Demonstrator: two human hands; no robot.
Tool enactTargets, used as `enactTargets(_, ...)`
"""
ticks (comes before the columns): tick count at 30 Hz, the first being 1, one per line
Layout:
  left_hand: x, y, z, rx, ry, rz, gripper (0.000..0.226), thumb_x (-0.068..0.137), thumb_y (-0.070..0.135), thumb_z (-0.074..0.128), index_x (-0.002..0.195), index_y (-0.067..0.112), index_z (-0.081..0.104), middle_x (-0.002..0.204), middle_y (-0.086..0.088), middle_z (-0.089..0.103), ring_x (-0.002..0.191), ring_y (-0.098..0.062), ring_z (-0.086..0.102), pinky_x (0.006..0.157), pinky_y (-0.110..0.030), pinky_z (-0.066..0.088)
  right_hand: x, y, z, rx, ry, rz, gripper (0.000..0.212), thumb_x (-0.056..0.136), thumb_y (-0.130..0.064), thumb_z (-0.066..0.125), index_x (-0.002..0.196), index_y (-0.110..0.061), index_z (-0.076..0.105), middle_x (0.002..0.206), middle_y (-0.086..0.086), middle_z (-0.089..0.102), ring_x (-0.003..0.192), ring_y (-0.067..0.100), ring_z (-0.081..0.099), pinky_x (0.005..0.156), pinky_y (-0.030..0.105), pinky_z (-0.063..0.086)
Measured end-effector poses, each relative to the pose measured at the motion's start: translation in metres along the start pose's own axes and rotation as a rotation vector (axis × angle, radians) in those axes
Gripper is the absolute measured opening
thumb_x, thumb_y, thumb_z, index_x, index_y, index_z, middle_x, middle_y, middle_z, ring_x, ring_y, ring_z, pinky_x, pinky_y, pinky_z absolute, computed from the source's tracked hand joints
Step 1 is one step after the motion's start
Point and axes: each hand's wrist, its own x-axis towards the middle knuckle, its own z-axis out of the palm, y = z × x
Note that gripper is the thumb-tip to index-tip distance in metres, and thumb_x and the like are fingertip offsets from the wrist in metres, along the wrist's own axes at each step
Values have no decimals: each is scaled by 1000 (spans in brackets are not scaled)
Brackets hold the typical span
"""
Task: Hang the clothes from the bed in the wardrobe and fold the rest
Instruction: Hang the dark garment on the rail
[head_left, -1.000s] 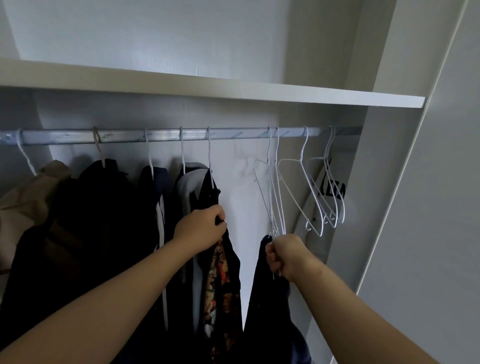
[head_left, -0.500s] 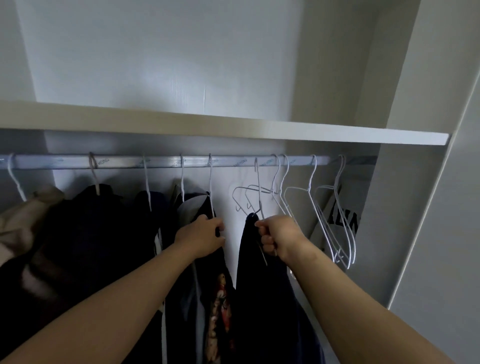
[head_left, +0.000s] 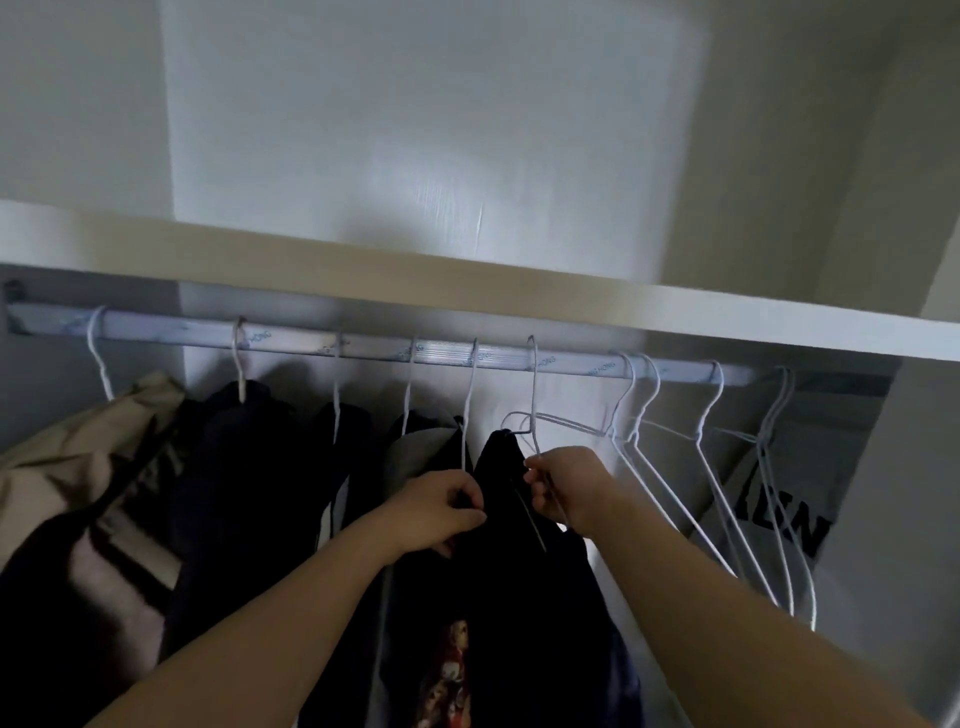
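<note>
A dark navy garment (head_left: 524, 571) hangs on a white wire hanger (head_left: 532, 410) whose hook sits over the wardrobe rail (head_left: 363, 345). My right hand (head_left: 566, 491) grips that hanger's wire just beside the garment's collar. My left hand (head_left: 441, 514) holds the dark printed garment (head_left: 447, 660) hanging just to the left, at its shoulder. Both forearms reach up from the bottom of the view.
Several dark clothes (head_left: 249, 467) and a beige one (head_left: 78, 447) fill the rail's left half. Several bare wire hangers (head_left: 701, 467) hang on the right, beside a grey bag with black letters (head_left: 779, 514). A white shelf (head_left: 467, 291) runs above the rail.
My right hand lifted the navy garment on its hanger up to the rail, and its hook now rests over the rail. The camera tilted upward. My left hand stayed on the neighbouring garment.
</note>
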Motion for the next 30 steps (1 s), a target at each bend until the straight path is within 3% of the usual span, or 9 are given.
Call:
enactTargets(10,-3,-11,20,-51,192,25,20,88,24,59,78,41,55,77,8,59,63,-5,56,47,-16,45,13,11,13,-136,8,-23,19,97,-4,39,82,-9,50,64,9,52,48,16,42,36,18,39)
enactTargets(13,-7,-14,27,-39,257,40,21,89,25,59,90,46,53,85,17,56,75,-1,56,63,-20,49,10,19,13,-207,35,-74,15,97,-9,40,86,-11,50,67,7,54,50,17,43,44,23,38)
enactTargets(16,-15,-15,31,-84,332,23,30,87,23,61,112,36,52,92,13,54,87,-10,58,78,-29,52,7,32,11,-244,117,-166,19,92,-5,41,76,-11,49,67,8,50,53,19,42,49,27,34)
enactTargets(19,-26,-12,35,-75,412,23,32,87,21,61,114,34,49,92,12,51,82,-8,56,68,-21,46,-3,47,4,-326,264,-246,21,84,-6,42,64,-13,43,68,4,48,59,19,42,56,29,34)
enactTargets(23,-47,-10,46,-185,458,-46,16,87,21,59,94,32,49,81,4,52,70,-12,55,65,-29,50,-28,75,-4,-291,366,-224,13,89,-12,44,89,-8,57,83,6,58,81,23,55,76,34,46)
enactTargets(26,-71,-10,61,-330,402,-128,13,88,20,57,82,30,52,78,2,54,66,-12,55,62,-27,49,-53,106,-9,-218,407,-186,18,88,-10,45,93,-6,61,80,4,60,79,22,56,73,31,46)
enactTargets(30,-108,-14,85,-439,373,-235,14,88,16,58,81,27,52,73,2,55,54,-6,54,51,-24,45,-90,149,-17,-199,465,-122,14,89,-14,44,89,-12,59,79,2,57,74,18,54,65,27,42)
